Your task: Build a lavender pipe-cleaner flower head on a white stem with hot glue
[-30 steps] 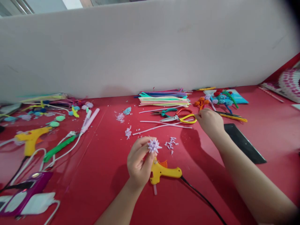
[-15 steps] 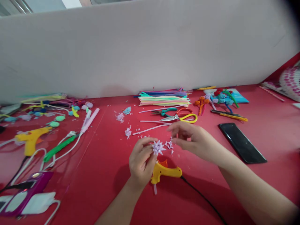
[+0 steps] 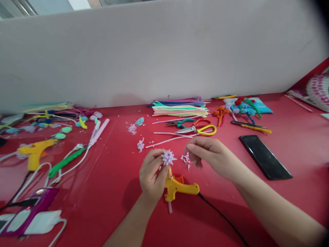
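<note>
A spiky pale purple flower-like piece [image 3: 168,157] is pinched between the thumb and fingers of my left hand [image 3: 153,175]. To its right, my right hand [image 3: 207,152] hovers with thumb and forefinger close together; whether anything small is between them cannot be made out. Small purple cut bits [image 3: 185,159] lie on the red table between the hands. Below the flower piece rests a yellow glue gun [image 3: 181,187], its nozzle partly near my left hand. A separate small purple cluster [image 3: 140,145] lies to the left.
Behind the hands are scissors [image 3: 197,130], pliers [image 3: 181,122] and a bundle of pipe cleaners [image 3: 180,109]. A black phone [image 3: 265,156] lies right. Another glue gun [image 3: 34,152], a purple power strip [image 3: 31,212] and white cables are left.
My left hand has shifted slightly left with the flower piece. My right hand's thumb and forefinger have come together, and the hand has turned a little.
</note>
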The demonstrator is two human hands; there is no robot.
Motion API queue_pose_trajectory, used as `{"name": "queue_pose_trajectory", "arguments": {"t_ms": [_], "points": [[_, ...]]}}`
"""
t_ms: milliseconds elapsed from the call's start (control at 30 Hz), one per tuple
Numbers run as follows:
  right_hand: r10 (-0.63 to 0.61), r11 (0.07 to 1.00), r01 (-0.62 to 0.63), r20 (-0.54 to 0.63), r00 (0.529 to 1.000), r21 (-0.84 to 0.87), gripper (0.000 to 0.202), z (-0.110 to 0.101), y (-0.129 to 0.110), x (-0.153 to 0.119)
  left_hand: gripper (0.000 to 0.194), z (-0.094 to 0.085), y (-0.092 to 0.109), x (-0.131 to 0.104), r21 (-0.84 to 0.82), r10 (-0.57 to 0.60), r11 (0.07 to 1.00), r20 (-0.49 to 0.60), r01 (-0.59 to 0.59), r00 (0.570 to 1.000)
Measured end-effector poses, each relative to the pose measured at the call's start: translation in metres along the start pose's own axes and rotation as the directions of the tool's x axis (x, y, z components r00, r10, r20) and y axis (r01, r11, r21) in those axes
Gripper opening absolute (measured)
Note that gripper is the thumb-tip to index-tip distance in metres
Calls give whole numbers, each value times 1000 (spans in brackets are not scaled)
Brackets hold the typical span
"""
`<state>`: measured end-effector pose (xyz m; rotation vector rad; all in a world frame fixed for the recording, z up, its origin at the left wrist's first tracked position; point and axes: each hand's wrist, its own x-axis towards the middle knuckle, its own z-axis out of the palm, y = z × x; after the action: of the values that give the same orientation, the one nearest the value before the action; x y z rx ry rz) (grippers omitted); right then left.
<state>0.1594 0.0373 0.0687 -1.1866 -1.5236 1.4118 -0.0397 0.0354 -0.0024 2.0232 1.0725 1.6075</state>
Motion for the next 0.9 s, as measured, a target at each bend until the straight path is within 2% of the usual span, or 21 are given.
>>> {"name": "queue_pose_trajectory", "arguments": {"t_ms": [100,167,267,433,533,600,667,700,733,767,833,867,900], "points": [[-8,997,11,-38,999,79,14,0,3,3,13,-1,0,0,-125,-91,987,47,96,995],[-7,993,13,-56,998,114,11,3,6,5,13,-1,3,0,-149,-74,985,92,88,993],[-3,989,13,-73,997,145,11,8,11,8,15,0,11,0,-111,40,994,166,-21,985],[45,964,-42,-5,999,263,15,15,13,8,16,0,19,-2,-32,174,985,249,-172,953],[112,935,-125,57,992,331,19,17,12,6,24,-3,20,-3,60,234,966,210,-252,949],[155,907,-190,120,981,377,23,16,12,6,26,-4,20,-3,97,243,961,154,-259,958],[170,902,-208,131,977,379,24,13,12,7,21,-3,20,-2,51,129,990,89,-134,988],[160,919,-178,79,984,352,23,10,12,8,18,-2,20,-2,-20,13,1000,59,-12,998],[139,947,-128,-16,990,295,21,8,11,9,15,0,19,-1,-122,-127,984,45,132,991],[100,976,-70,-135,986,208,19,5,11,10,13,2,19,0,-240,-276,930,50,279,960],[-29,1000,27,-335,942,-10,13,1,11,11,9,5,17,2,-446,-505,741,123,502,855],[-99,991,59,-369,924,-117,10,0,11,11,9,6,16,4,-514,-575,642,168,569,801],[-168,973,97,-352,921,-210,8,1,11,10,10,7,16,6,-559,-622,556,210,615,754]]}}
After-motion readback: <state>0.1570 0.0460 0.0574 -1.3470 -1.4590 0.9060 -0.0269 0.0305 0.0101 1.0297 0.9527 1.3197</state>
